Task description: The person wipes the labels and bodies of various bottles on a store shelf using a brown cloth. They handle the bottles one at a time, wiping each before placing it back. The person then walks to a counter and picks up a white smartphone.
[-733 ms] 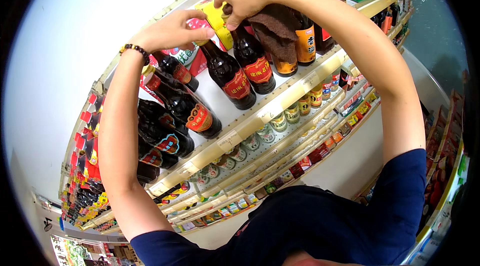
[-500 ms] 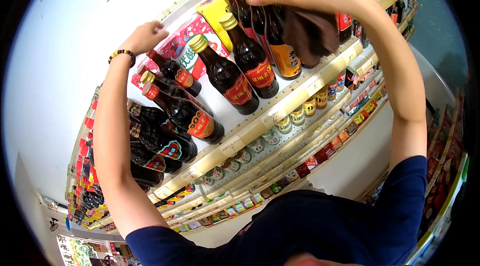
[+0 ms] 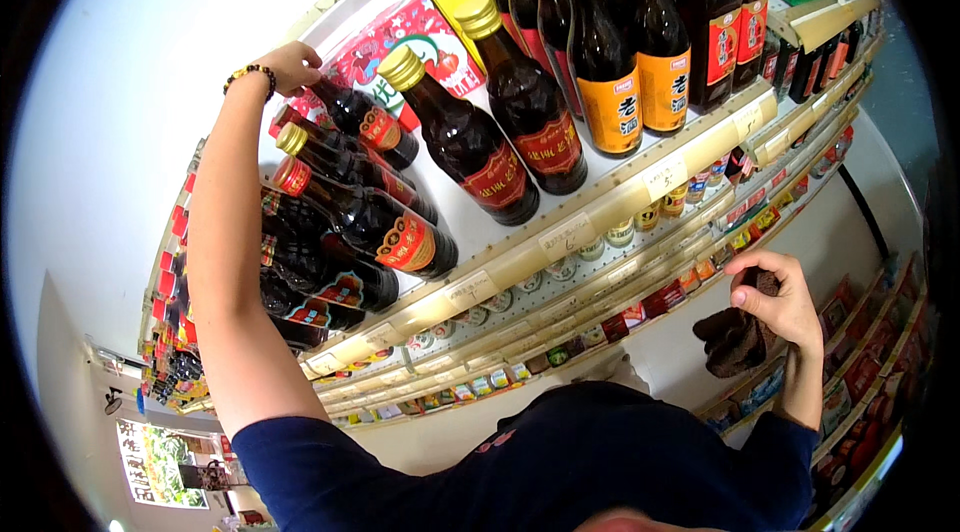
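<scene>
1. Head view: our right hand (image 3: 783, 302) pinches a brown cloth (image 3: 735, 344), lower than the shelf (image 3: 515, 259).
2. Our left hand (image 3: 288, 69) is at a dark bottle (image 3: 355, 114)'s top; whether gripping, we cannot tell.
3. Likely we're handling bottles; next calls for sure fingers.

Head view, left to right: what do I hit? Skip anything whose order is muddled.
Left hand → two gold-capped bottles with dark red labels → two front bottles with orange labels → right hand, holding a brown cloth.
</scene>
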